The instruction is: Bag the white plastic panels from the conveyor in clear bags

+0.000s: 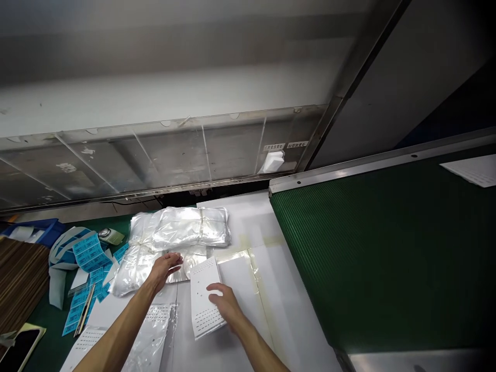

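My left hand (166, 269) reaches over the clear plastic bags, its thumb and fingers apart near the edge of a flat bag (188, 261). Bundles of clear bags (191, 227), tied round the middle, lie just beyond it. A small stack of white cards (204, 297) with rows of black slots lies in front of me. Over the right side of this stack is my right hand (228, 306), thumb and forefinger spread; whether they touch the top card I cannot tell. Closer to me, partly behind my left forearm, are slotted white cards in a clear bag (151, 333).
Blue label sheets (91, 253), a pen (86, 310) and a round-topped container (110, 236) lie at left. Beside them are stacked brown cardboard (23, 279), a blue bin (48, 232) and a phone (23, 346). A green conveyor belt (380, 258) runs at right, carrying white sheets (475, 169).
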Demonstrator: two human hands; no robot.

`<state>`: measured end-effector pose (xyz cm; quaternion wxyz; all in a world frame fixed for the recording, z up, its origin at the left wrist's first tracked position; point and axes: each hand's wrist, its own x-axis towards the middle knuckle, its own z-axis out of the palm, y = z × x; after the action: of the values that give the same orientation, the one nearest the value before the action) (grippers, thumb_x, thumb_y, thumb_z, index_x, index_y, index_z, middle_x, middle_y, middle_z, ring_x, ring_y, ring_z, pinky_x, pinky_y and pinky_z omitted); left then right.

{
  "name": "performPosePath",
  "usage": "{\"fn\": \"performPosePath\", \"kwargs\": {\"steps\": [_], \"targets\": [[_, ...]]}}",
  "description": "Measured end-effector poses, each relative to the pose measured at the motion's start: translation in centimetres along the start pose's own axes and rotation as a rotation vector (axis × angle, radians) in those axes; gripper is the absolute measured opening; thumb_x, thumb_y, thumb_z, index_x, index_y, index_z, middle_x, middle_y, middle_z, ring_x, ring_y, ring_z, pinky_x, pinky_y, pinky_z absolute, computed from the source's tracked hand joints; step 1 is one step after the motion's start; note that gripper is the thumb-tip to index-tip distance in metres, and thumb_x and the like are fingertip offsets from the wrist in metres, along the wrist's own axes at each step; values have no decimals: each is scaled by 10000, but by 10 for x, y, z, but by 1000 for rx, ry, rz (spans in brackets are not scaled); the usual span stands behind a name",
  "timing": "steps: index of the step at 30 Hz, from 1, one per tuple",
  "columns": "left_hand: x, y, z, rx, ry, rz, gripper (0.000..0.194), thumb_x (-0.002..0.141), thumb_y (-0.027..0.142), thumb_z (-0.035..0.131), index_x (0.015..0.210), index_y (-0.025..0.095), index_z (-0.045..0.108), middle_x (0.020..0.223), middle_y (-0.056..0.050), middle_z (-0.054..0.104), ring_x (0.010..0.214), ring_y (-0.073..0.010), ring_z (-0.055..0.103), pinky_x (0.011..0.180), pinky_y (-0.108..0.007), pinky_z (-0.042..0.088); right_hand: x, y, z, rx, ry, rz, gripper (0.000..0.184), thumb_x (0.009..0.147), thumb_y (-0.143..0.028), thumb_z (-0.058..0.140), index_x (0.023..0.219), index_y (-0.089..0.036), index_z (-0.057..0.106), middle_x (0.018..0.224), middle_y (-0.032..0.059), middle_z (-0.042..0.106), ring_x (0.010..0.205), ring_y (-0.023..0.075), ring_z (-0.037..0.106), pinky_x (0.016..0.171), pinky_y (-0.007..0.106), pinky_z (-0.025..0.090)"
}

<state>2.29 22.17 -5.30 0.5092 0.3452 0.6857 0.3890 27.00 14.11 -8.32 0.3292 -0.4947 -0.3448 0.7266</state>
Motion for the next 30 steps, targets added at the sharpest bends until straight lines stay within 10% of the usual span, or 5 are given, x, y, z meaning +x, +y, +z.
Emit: {"fn": "performPosePath", "kwargs": {"steps": [11, 20, 24, 30], "targets": [[-19, 34, 9, -35, 25, 67, 355, 617, 414, 751, 776, 111, 659, 749, -89, 699, 761, -207, 666, 776, -323, 519, 43, -16, 18, -72, 52, -14, 356, 615, -192, 551, 952, -172, 664, 777, 27, 634, 720, 170, 577, 664, 276, 428], [-132, 79, -31, -95, 74, 139, 226, 688, 383, 724, 765, 193, 628, 688, 18, 624, 677, -129, 585, 697, -217, 491, -2, -31, 6, -194, 96, -128, 299, 732, -261, 523, 991, -194, 659, 896, 49, 651, 793, 197, 590, 744, 315, 451], [-180, 56, 10, 21, 31, 104, 229, 714, 427, 683, 693, 207, 626, 651, -5, 633, 659, -158, 566, 675, -248, 457, -66, -48, -9, -332, 112, -261, 311, 741, -434, 607, 1000, -270, 661, 1053, 34, 608, 1026, 248, 538, 902, 340, 403], [-208, 8, 92, -171, -182, -13, 268, 636, 454, 727, 585, 219, 607, 635, -45, 631, 652, -209, 566, 657, -324, 452, -124, -47, -13, -685, 43, -317, 193, 808, -437, 543, 839, -308, 684, 830, 30, 583, 780, 213, 590, 687, 293, 463]]}}
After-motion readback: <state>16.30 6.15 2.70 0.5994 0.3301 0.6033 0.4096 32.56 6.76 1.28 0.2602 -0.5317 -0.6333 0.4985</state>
